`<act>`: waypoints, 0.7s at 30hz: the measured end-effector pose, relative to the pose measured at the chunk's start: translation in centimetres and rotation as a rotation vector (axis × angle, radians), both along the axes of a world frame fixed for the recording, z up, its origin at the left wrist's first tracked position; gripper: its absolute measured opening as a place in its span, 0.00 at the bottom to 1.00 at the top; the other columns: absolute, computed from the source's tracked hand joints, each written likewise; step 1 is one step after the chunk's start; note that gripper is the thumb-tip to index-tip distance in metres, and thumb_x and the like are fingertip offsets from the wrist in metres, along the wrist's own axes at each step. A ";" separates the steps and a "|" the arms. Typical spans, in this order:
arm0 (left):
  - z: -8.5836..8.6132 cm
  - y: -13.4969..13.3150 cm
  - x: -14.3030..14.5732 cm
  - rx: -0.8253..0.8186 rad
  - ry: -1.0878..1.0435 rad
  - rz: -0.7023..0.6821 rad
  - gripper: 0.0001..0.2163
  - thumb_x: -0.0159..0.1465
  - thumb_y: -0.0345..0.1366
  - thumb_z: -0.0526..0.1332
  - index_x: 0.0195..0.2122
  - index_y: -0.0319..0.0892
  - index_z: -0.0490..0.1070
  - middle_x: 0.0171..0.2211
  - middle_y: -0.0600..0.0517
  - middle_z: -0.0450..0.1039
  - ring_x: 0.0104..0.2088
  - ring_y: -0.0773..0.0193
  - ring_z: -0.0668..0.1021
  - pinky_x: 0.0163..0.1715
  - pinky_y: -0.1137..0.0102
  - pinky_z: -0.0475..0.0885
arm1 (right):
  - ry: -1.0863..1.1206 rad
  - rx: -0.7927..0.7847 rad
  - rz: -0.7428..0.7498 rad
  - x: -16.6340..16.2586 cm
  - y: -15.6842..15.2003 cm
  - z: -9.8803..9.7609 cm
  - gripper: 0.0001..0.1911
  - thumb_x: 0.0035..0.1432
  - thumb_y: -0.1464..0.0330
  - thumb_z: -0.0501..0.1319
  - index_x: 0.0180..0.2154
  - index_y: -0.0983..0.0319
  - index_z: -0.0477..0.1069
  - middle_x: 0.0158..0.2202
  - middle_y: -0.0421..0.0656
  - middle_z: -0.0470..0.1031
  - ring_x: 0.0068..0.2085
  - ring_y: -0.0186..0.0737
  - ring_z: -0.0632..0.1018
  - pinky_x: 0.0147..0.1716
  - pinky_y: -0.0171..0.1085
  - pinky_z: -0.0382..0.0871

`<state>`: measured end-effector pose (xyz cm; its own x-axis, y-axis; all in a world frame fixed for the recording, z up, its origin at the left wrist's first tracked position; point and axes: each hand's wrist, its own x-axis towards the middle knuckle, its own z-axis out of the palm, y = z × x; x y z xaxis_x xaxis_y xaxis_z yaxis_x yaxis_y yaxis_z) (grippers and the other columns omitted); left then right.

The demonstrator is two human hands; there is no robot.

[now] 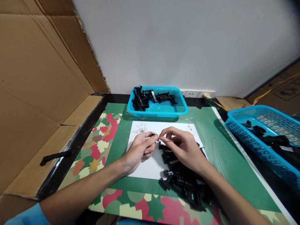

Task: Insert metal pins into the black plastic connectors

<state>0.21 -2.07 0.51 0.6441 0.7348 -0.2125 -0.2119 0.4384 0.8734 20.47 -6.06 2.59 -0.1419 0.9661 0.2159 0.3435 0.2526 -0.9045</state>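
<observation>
My left hand (142,148) is closed over the white sheet (142,168), thumb and forefinger pinching a small dark part (152,134) that the fingers mostly cover. Close beside it, my right hand (181,145) has its thumb and forefinger pressed together, their tips almost at the left fingertips. What it pinches looks thin and is too small to name. Behind the left hand, a tangle of fine thin wire pieces (141,128) lies on the sheet. Under the right hand and forearm spreads a heap of black plastic parts (185,184), partly hidden by the arm.
A blue basket (159,114) with black parts stands against the wall. Another blue basket (255,147) holding black pieces is at the right. On a cardboard flap at left lies a black bar (55,157). Cardboard (42,78) walls the left side; sockets (192,93) sit behind.
</observation>
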 end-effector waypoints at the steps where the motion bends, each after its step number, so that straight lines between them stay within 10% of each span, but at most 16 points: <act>1: 0.1 0.0 0.0 0.011 -0.001 0.002 0.17 0.72 0.50 0.68 0.42 0.42 0.68 0.20 0.65 0.52 0.20 0.73 0.48 0.18 0.75 0.44 | 0.022 -0.011 -0.011 0.0 0.0 0.1 0.08 0.74 0.63 0.64 0.42 0.60 0.78 0.32 0.39 0.72 0.30 0.35 0.69 0.26 0.34 0.63; 11: -0.6 0.3 0.1 0.171 0.124 0.054 0.18 0.70 0.52 0.70 0.43 0.41 0.72 0.21 0.65 0.50 0.20 0.74 0.50 0.19 0.76 0.44 | 0.125 -0.128 0.027 0.2 0.5 0.1 0.11 0.69 0.60 0.68 0.37 0.62 0.80 0.32 0.41 0.75 0.32 0.35 0.70 0.27 0.33 0.62; 21: 0.0 -0.1 0.3 -0.021 -0.021 0.036 0.28 0.69 0.50 0.70 0.64 0.39 0.72 0.35 0.50 0.76 0.24 0.73 0.62 0.23 0.76 0.55 | 0.024 0.047 -0.191 1.0 0.3 -0.2 0.09 0.64 0.63 0.69 0.36 0.62 0.84 0.21 0.34 0.58 0.24 0.32 0.57 0.24 0.36 0.51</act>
